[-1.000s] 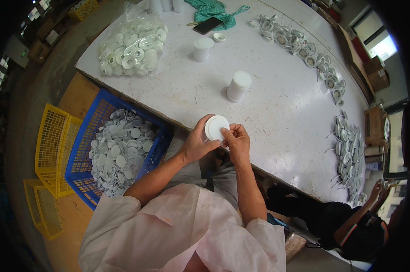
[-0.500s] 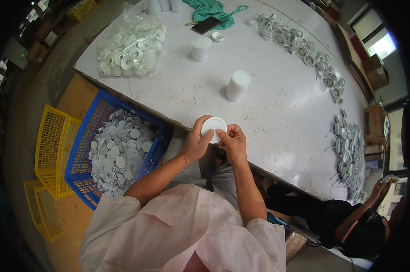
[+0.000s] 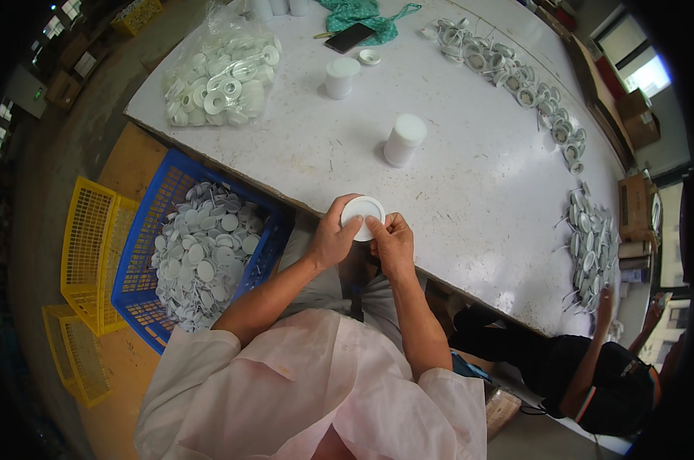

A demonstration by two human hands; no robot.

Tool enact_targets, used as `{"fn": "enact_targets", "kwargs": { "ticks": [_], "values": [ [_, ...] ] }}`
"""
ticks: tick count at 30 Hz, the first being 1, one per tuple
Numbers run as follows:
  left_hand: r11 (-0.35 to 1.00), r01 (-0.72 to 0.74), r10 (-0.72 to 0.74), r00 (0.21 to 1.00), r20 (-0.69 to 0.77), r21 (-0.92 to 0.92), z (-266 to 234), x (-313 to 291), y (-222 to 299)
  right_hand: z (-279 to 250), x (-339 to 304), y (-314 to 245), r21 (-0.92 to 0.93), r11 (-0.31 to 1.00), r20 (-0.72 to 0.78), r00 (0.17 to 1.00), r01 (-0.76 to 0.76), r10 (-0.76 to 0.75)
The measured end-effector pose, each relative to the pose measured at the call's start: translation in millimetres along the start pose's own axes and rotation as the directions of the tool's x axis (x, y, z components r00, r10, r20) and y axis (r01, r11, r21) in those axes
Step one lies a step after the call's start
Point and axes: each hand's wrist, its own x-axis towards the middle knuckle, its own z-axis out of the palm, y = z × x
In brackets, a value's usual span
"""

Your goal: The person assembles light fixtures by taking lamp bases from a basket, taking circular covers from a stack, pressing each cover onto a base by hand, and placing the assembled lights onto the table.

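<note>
A round white plastic piece with a raised rim is held between both hands at the table's near edge. My left hand is closed around its left side, thumb pressed on its face. On the other side my right hand pinches it, its thumb also on the face and the fingers behind. The underside of the piece is hidden. Beyond the hands a white lidded cylinder stands upright on the table, and a second white cylinder stands farther back.
A blue basket of white discs sits at my left beside yellow crates. On the white table are a bag of white rings, a phone, a green cloth and rows of grey-white parts. A co-worker is at right.
My hands keep their hold on the white piece, almost unmoved. At the right, the co-worker's one hand has come down to the row of parts.
</note>
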Motion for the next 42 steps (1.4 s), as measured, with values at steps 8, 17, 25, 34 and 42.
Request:
{"fn": "enact_targets", "kwargs": {
  "ticks": [8, 17, 25, 34, 42],
  "values": [
    [0.984, 0.175, -0.179, 0.97, -0.165, -0.034, -38.9, -13.3, -10.0, 3.4, -3.9, 6.9, 0.097, 0.994, 0.077, 0.995, 0.048, -0.055],
    [0.86, 0.308, -0.507, 0.612, -0.607, -0.408, -215.3, -120.3, -178.4, -82.9, 15.0, 26.8, 0.063, 0.981, -0.204, 0.965, 0.184, -0.168],
    [0.743, 0.541, -0.498, 0.053, -0.866, -0.394, -382.6, -262.6, -243.3, -184.8, 20.5, 33.8, -0.099, 0.961, -0.498, 0.824, 0.258, -0.272],
    [0.503, 0.823, -0.095, 0.355, -0.93, 0.263, -376.8, -267.3, -301.6, -267.0, 4.6, 29.1, -0.475, 0.879, -0.716, 0.557, 0.054, -0.421],
    [0.848, 0.408, -0.181, 0.823, -0.538, 0.339, -220.5, -182.0, -261.2, -351.1, 19.8, 27.7, -0.687, 0.648, -0.718, 0.176, -0.328, -0.673]
  ]
}}
